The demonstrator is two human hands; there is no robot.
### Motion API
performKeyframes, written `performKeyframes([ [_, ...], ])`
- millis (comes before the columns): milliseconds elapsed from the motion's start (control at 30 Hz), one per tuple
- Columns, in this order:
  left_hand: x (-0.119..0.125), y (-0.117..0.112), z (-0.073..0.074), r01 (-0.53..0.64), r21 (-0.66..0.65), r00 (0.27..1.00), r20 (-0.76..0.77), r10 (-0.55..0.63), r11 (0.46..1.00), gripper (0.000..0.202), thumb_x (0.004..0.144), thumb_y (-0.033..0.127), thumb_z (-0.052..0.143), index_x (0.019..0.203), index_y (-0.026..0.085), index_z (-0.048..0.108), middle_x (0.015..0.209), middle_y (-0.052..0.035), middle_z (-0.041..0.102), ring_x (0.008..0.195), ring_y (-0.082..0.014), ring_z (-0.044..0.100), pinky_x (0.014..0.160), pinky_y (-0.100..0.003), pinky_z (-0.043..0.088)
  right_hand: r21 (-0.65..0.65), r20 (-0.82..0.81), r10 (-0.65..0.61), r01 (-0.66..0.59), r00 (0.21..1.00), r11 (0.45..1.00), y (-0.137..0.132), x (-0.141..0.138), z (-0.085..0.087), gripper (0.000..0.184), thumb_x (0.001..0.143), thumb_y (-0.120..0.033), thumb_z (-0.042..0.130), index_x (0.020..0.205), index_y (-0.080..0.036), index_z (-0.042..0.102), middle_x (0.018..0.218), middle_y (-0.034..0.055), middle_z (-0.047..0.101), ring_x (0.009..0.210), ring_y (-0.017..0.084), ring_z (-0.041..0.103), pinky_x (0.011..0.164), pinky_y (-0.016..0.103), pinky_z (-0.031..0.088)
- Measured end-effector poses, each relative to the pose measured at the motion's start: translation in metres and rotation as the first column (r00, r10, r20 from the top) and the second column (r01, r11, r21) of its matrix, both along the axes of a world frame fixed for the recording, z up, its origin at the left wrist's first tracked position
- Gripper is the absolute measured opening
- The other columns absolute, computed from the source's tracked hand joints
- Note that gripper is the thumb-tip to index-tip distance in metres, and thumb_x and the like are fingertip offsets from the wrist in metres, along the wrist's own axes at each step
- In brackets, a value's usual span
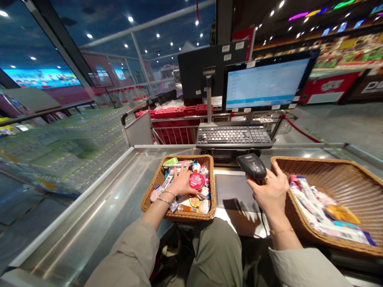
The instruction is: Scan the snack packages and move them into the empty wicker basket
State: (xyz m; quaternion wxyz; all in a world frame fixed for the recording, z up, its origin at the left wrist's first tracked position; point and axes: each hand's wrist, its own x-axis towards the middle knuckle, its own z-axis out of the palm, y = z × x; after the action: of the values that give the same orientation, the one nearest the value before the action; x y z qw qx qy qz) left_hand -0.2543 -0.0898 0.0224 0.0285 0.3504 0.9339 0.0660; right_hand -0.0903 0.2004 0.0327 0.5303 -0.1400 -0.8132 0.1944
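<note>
My left hand [180, 184] is inside the smaller wicker basket [212, 187], resting over mixed small packaged goods. Its fingers are stretched apart, and a red round tub [197, 181] sits between forefinger and thumb; I cannot see a firm grip on it. Around the hand are an orange packet [186, 208], a small yellow-topped item [194, 202] and a green packet [171, 161]. In my right hand [273, 191] is a black barcode scanner [251, 166], gripped by its handle with the head pointing left, above the counter. Its cord hangs below the hand.
A larger wicker basket [353, 169] on the right holds several long packets [311, 203] and an orange-brown packet [342, 214]. Behind the scanner are a keyboard [235, 135] and a lit monitor [266, 83]. A flat grey plate [230, 189] lies between the baskets; metal counter [110, 207] extends left.
</note>
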Motion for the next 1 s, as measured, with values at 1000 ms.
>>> performKeyframes([
  [1000, 0.004, 0.053, 0.035, 0.28, 0.075, 0.752, -0.637, -0.169, 0.957, 0.076, 0.085, 0.015, 0.061, 0.153, 0.002, 0.03, 0.151, -0.0247, 0.05, 0.144, -0.0315, 0.046, 0.126, -0.056, 0.027, 0.189, 0.092, 0.079, -0.095, 0.993, 0.977, -0.012, 0.017, 0.02, 0.014, 0.079, -0.034, 0.067, 0.087, -0.024, 0.072, 0.123, 0.0045, 0.074, 0.143, 0.038, 0.044, 0.115, 0.066, 0.026],
])
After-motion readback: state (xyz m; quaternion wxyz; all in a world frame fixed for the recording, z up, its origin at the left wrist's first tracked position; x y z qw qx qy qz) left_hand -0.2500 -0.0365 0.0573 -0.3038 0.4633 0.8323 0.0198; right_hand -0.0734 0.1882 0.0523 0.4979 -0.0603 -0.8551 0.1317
